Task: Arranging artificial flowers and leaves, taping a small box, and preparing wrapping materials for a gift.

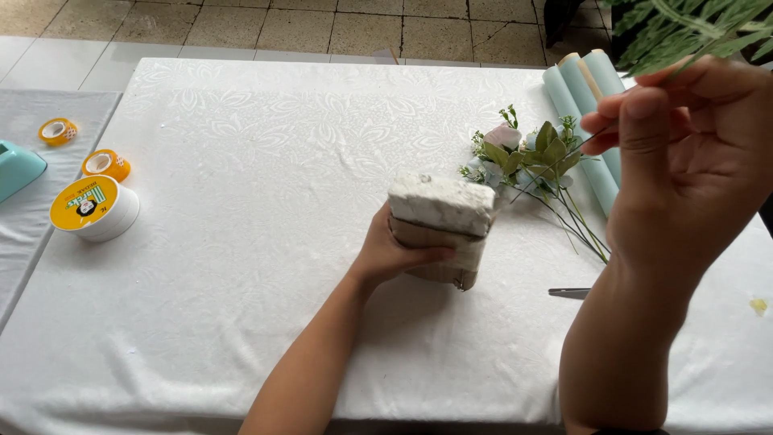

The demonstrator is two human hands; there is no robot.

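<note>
We are steadying a white foam block (pixel 441 203) wrapped in brown paper (pixel 439 246) near the middle of the table (pixel 241 161), slightly toward its right half. Our left hand (pixel 394 250) is gripping the block's left side, thumb running across the front of the paper wrap, fingers curled behind it (those fingers are hidden, so we cannot tell how far round they reach). The block is standing upright on the white embossed tablecloth.

Our right hand (pixel 684 161) is hovering well above the table's right edge, thumb and fingers pinched closed on the thin stem of a green fern frond (pixel 684 28), whose leaves are spreading toward the upper right corner of the view.

Just right of the block, a small bunch of artificial flowers (pixel 531 157) is lying on the cloth, stems pointing toward the near right. Behind it, pale blue paper rolls (pixel 576 89) are lying along the far right edge. A grey metal tip (pixel 568 293) is showing beside our right wrist (what kind of tool it is we cannot tell).

At the left edge, a large yellow-topped tape roll (pixel 93 208) and two small orange tape rolls (pixel 105 163) are sitting, with a teal object (pixel 16 167) cut off by the frame.
</note>
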